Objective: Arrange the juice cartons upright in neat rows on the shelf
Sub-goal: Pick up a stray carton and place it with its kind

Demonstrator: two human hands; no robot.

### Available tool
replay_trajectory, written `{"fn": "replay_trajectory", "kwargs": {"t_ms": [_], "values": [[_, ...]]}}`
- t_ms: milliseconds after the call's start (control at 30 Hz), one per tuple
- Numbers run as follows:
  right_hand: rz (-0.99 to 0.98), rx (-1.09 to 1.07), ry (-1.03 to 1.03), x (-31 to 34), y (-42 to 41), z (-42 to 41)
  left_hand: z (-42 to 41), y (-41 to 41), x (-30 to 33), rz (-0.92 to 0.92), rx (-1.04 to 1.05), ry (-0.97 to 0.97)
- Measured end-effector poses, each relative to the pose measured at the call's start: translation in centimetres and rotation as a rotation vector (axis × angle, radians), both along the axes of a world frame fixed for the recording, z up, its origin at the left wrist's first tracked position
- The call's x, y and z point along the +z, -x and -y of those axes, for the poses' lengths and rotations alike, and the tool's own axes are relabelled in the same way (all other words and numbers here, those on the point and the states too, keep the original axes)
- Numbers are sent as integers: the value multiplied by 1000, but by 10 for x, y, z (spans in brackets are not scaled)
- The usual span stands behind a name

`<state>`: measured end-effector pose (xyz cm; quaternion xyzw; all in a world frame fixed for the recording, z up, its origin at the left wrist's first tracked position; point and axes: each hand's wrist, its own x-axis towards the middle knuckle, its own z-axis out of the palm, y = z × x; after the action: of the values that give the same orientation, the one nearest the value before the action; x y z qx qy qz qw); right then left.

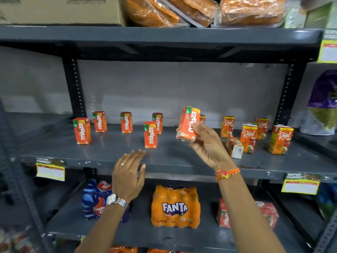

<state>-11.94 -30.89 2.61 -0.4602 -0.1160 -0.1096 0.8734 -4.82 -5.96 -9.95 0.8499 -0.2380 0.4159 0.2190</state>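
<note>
My right hand (pixel 207 143) grips an orange Maaza carton (pixel 187 123), tilted, lifted above the grey shelf (pixel 109 154). My left hand (pixel 127 172) hovers open at the shelf's front edge, holding nothing. Several Maaza cartons stand upright and scattered on the shelf's left half: one at the far left (pixel 82 130), two further back (pixel 99 121) (pixel 126 122), and a pair near the middle (pixel 150 134). On the right half stand several Real cartons (pixel 248 138), one at the far right (pixel 280 139). One Real carton (pixel 234 147) lies tipped over beside my right wrist.
Below sit a Fanta pack (pixel 175 206), a blue Thums Up pack (pixel 94 199) and a red pack (pixel 268 214). The shelf above carries a cardboard box (pixel 60 10) and wrapped orange packs (pixel 249 10). Yellow price tags (pixel 50 169) hang from the shelf edge. A purple bag (pixel 322 101) stands right.
</note>
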Motion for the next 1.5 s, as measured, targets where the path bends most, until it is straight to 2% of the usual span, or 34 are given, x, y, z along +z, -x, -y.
{"fn": "replay_trajectory", "kwargs": {"t_ms": [167, 333, 567, 1067, 1233, 1333, 1500], "values": [[56, -55, 271, 13, -30, -62, -72, -19, -4, -34, 190, 71], [61, -168, 496, 16, -84, -147, -102, -29, -10, -34, 150, -65], [-52, -197, 679, 4, -145, -209, -108, -32, -11, -63, 98, -72], [-159, -245, 910, -13, -149, -212, -103, -37, -16, -11, 73, -33], [-71, -292, 1015, 1, -128, -193, -99, -38, -17, 8, 70, 4], [-7, -405, 912, 12, -101, -167, -94, -37, -18, 23, 87, 35], [-6, -776, 817, 15, -50, -90, -73, -31, -17, 58, 114, 73]]}}
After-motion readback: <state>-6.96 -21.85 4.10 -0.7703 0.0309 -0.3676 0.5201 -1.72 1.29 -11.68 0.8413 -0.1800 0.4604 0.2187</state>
